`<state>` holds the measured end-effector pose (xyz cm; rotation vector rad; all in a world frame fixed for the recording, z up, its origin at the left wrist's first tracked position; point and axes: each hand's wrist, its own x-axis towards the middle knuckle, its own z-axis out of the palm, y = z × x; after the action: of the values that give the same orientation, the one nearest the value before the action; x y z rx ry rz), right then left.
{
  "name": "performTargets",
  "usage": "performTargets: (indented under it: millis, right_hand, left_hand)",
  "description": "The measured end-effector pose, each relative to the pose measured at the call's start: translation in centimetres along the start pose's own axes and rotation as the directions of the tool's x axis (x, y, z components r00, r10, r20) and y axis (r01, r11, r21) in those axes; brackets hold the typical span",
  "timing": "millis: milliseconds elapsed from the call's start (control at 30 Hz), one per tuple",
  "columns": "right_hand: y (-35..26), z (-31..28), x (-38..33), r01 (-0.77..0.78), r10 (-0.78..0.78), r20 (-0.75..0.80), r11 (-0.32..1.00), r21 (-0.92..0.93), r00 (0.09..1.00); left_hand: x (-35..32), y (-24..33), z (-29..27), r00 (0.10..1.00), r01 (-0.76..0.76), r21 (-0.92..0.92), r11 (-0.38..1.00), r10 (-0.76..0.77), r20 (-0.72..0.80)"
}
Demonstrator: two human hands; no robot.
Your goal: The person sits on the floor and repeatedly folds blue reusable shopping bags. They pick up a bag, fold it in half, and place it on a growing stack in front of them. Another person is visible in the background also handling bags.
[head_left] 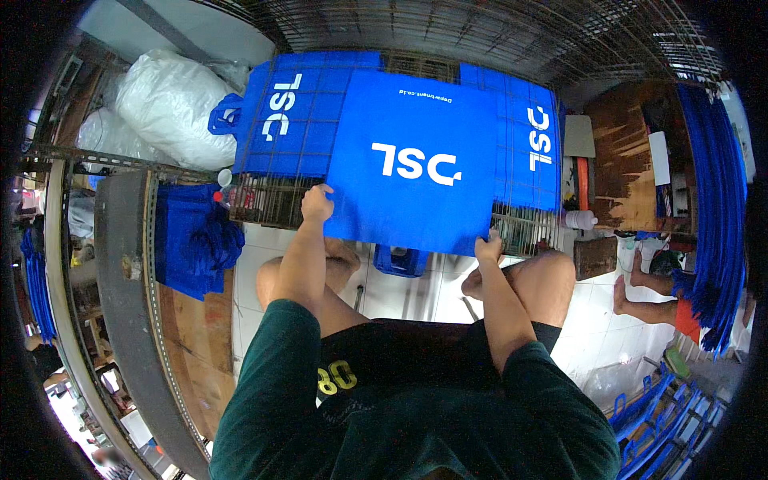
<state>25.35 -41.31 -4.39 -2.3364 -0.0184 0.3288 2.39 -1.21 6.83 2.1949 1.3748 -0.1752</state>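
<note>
A flat blue fabric bag point(408, 204) with a white print lies across a wire rack in front of me, its print upside down to me. My left hand point(318, 204) is closed on its near left corner. At the near right corner, my right hand point(490, 246) pinches the edge. More blue printed bags lie on the rack, one to the left point(300, 152) and one to the right point(520, 180), both partly covered by the held one. Below the near edge a blue looped piece point(400, 260) shows; I cannot tell whether it belongs to the held bag.
Wire mesh point(480, 36) rises behind the rack. A large white plastic sack point(172, 104) is at the far left, above a pile of blue fabric point(192, 240). Blue sheets point(708, 200) hang at the right, near another person's legs point(644, 296). A plastic bottle point(580, 219) lies right of the rack.
</note>
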Motion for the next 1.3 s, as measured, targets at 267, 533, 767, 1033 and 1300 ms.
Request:
performTargets:
  millis: [267, 533, 767, 1033, 1300]
  right_hand:
    - [-3.4, -1.4, -0.9, -0.018, 0.018, 0.057, 1.0, -0.005, 0.998]
    - [-6.0, -2.6, -1.8, 0.001, 0.001, 0.034, 0.999, -0.052, 0.999]
    - [-3.0, -1.4, -0.6, -0.083, 0.078, 0.103, 0.996, 0.04, 0.992]
    - [-4.2, -1.9, -1.4, 0.006, -0.004, 0.077, 1.0, -0.026, 0.997]
    - [-8.9, -4.8, -0.2, 0.251, -0.211, -0.223, 0.953, 0.17, 0.952]
  left_hand:
    - [-0.2, -1.0, 0.9, 0.994, 0.111, 0.046, 0.993, -0.11, -0.021]
    - [0.7, -1.3, 0.9, 0.993, 0.113, 0.02, 0.993, -0.112, -0.022]
    - [0.7, -1.0, 1.0, 0.99, 0.137, 0.034, 0.99, -0.136, -0.027]
    - [1.2, -1.7, 1.2, 0.986, 0.168, 0.024, 0.985, -0.168, 0.003]
    - [-0.2, 3.2, -0.6, 0.931, 0.019, -0.062, 0.998, -0.041, -0.364]
